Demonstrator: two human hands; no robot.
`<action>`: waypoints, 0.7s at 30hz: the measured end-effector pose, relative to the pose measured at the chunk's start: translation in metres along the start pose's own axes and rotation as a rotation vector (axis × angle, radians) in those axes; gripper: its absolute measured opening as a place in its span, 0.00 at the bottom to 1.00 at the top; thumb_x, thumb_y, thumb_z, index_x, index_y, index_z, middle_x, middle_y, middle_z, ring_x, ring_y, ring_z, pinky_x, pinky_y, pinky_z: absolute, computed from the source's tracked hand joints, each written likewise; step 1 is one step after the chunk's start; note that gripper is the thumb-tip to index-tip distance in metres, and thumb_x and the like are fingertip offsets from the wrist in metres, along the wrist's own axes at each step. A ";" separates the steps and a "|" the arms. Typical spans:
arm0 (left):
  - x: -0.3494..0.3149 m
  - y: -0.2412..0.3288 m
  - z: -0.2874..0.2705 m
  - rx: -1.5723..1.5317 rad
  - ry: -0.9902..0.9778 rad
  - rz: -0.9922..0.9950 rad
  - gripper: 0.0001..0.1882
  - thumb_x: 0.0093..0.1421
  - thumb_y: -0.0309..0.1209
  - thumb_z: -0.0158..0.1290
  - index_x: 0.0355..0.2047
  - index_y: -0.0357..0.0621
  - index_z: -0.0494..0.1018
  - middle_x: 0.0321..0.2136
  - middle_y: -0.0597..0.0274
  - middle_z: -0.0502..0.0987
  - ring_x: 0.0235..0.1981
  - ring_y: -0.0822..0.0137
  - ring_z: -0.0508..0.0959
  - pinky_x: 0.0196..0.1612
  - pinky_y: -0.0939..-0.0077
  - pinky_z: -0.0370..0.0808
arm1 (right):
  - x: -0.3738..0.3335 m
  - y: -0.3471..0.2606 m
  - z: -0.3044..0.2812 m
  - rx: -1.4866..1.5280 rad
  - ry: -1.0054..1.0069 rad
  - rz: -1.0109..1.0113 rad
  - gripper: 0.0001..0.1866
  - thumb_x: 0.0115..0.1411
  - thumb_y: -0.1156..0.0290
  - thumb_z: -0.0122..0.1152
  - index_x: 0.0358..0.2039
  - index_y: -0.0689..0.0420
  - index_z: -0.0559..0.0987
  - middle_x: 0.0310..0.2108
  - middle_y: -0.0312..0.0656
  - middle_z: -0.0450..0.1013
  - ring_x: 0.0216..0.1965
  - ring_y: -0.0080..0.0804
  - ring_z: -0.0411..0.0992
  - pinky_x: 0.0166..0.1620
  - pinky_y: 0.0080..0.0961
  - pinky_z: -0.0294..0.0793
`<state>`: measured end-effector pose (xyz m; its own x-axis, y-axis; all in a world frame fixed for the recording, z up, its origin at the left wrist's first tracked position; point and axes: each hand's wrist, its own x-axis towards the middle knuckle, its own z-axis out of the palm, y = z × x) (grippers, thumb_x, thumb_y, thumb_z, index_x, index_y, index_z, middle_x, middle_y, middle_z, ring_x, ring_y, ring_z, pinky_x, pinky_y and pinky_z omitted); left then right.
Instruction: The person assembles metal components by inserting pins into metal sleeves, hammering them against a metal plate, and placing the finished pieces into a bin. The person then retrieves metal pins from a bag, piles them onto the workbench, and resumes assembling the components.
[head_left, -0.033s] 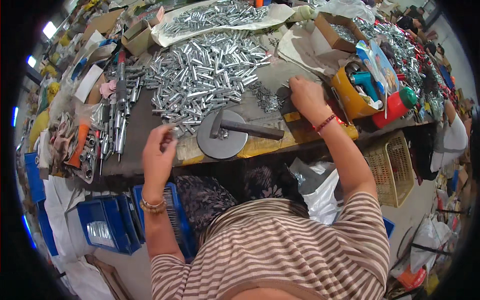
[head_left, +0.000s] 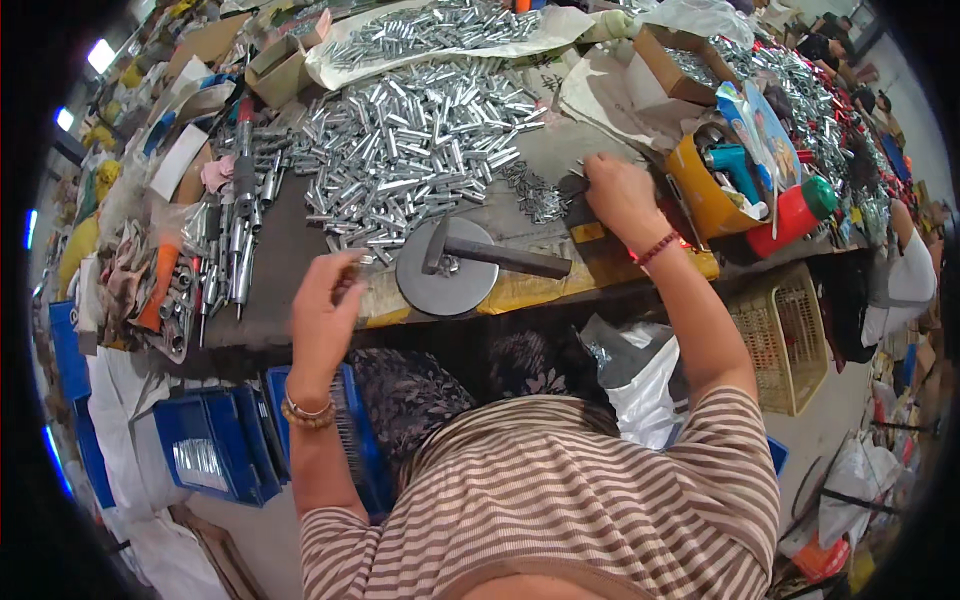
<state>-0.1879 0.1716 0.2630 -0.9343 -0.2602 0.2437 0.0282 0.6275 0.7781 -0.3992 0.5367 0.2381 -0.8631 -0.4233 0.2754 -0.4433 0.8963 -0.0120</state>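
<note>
"Several metal tools [head_left: 241, 200] at the far left, lying close together on the bench, and an orange handle [head_left: 166, 270] just beside them. Moving right, which hand do we reach first?"

"Left hand [head_left: 325, 300], near the front edge! My fingers are curled, thumb standing off from them (beaded bracelet [head_left: 308, 412] round that wrist), and whether anything sits between the tips I cannot tell."

"And beyond those fingers?"

"A broad heap of short silvery metal pins [head_left: 410, 150], spreading back across the bench, its nearest pieces just beside my hand. Then right again: a round grey plate [head_left: 430, 297] at the front, and across it a hammer [head_left: 505, 257], head resting on the plate, handle stretching rightward past the rim!"

"What's next along?"

"A little pile of small dark metal pieces [head_left: 541, 195], between the heap and my right hand [head_left: 617, 195]. That hand is low over the bench, fingers bunched and pointing down; a tiny bright bit shows by the tips, but whether I'm pinching it, I cannot tell."

"Anything to the right of it?"

"A yellow container [head_left: 690, 185] with a teal tool [head_left: 735, 172] standing in it, then a red bottle [head_left: 785, 220], green-capped and tilted, and below, a cream basket [head_left: 785, 335]!"
</note>
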 end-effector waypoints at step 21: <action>-0.016 0.015 0.045 0.180 -0.137 0.187 0.08 0.56 0.26 0.63 0.37 0.42 0.82 0.34 0.60 0.75 0.40 0.58 0.77 0.43 0.66 0.74 | -0.064 -0.140 -0.030 0.552 0.090 -0.500 0.10 0.47 0.77 0.67 0.31 0.56 0.77 0.30 0.40 0.70 0.36 0.43 0.73 0.39 0.38 0.74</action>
<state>-0.1888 0.2176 0.2450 -0.9584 -0.0340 0.2834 0.1523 0.7787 0.6087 -0.2752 0.4425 0.2510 -0.5145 -0.7289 0.4517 -0.8546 0.3930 -0.3393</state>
